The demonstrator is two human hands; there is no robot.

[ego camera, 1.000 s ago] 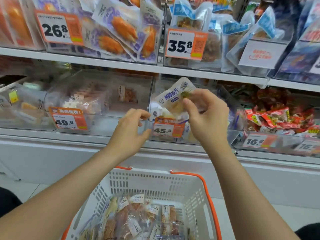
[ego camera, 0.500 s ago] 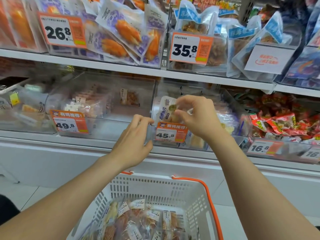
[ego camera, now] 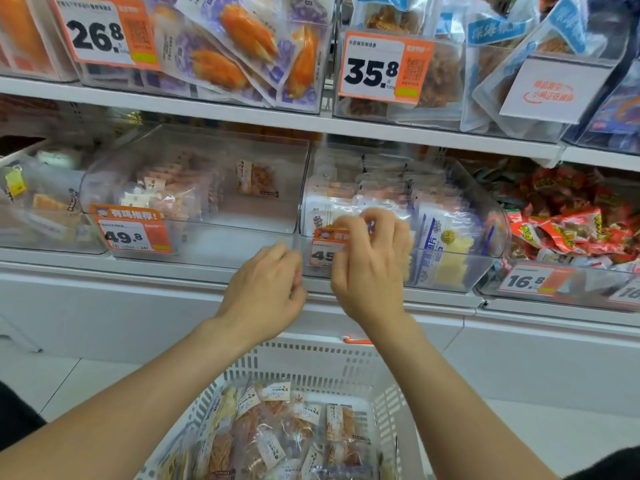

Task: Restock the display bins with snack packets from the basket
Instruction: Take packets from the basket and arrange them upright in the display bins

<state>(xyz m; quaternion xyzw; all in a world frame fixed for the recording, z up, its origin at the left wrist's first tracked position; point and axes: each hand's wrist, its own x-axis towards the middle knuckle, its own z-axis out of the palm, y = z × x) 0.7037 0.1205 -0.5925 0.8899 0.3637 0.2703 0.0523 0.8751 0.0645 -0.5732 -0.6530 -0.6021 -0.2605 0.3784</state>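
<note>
right hand [ego camera: 371, 271] has dropped to the bin [ego camera: 493, 261] front, fingers curled, grip unclear; left hand [ego camera: 266, 292] loosely curled, empty.

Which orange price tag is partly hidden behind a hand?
The tag starting 45, behind the right hand; the 26.8, 35.8, 49.8 and 16.8 tags show whole.
</note>
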